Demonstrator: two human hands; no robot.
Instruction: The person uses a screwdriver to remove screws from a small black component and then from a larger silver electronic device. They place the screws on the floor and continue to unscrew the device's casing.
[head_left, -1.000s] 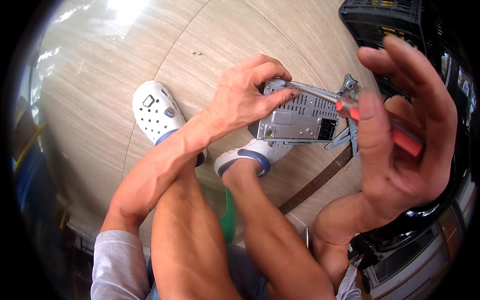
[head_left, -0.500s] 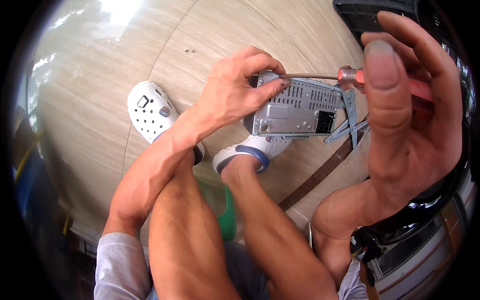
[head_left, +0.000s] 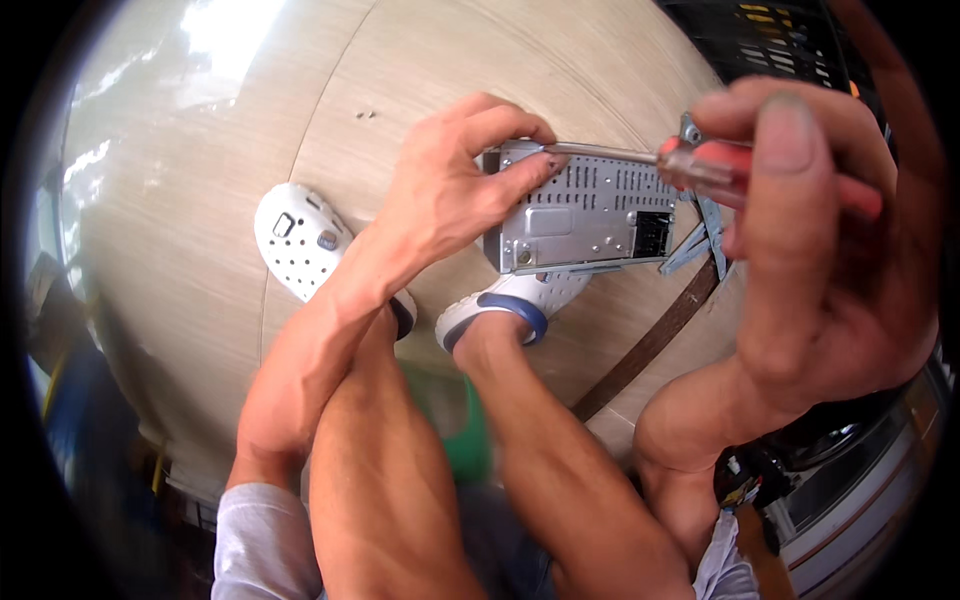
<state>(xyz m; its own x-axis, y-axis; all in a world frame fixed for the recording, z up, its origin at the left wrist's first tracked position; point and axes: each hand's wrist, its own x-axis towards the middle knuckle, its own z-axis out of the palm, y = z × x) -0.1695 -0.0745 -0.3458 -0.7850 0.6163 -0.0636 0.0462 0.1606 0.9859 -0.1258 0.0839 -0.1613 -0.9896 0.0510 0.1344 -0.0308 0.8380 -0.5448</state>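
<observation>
A silver car stereo point(head_left: 590, 225) with a slotted metal case and a black socket sits above my right foot. At its upper left corner my left hand point(head_left: 440, 185) grips the edge, thumb on the top face and forefinger over the side. A screwdriver point(head_left: 712, 170) with a red handle lies along the stereo's far edge, its tip by my left thumb and forefinger. My right hand point(head_left: 815, 230) has its fingers curled round the handle, blurred by motion. Crossed grey metal strips point(head_left: 700, 245) stick out past the stereo's right end.
My white clogs point(head_left: 305, 240) stand on the beige tiled floor point(head_left: 200, 290). A flat brown bar point(head_left: 650, 340) lies at a slant right of my legs. Beyond my right hand is a black crate point(head_left: 770, 45). Something green point(head_left: 466, 440) shows between my legs. Small bits point(head_left: 366, 115) lie on the floor.
My right hand's raised fingers have curled down round the screwdriver handle, and the handle has turned. The tip stays at the stereo's corner under my left hand. The view has shifted slightly.
</observation>
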